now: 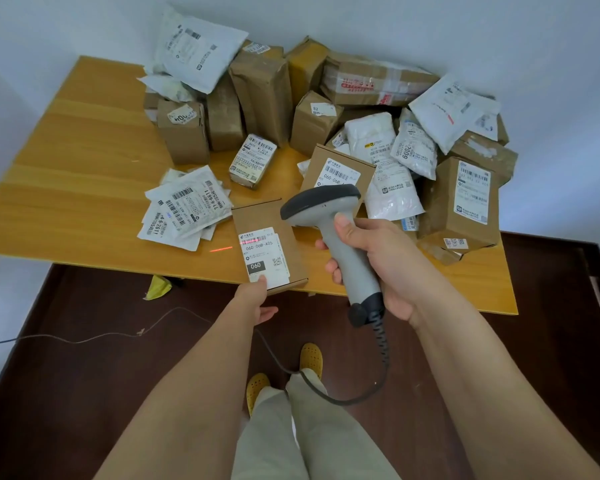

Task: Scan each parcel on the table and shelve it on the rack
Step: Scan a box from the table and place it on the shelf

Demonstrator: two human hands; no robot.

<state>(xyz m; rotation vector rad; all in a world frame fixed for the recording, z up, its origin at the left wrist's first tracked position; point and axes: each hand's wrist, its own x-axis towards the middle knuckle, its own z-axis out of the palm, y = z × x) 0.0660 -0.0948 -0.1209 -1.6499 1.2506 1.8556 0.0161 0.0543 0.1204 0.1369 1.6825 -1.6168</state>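
At table's near edge, left hand point(257, 299) pinches flat cardboard parcel point(269, 244); right hand point(371, 261) grips barcode scanner point(340, 237). Red beam half spills onto table point(84, 161): misread risk. Parcel overhangs edge, could drop.

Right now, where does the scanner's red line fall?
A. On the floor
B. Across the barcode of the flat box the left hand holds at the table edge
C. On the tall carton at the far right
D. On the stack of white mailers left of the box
B: the red line crosses the label of the flat box that the left hand holds, with the scanner in the right hand aimed at it.
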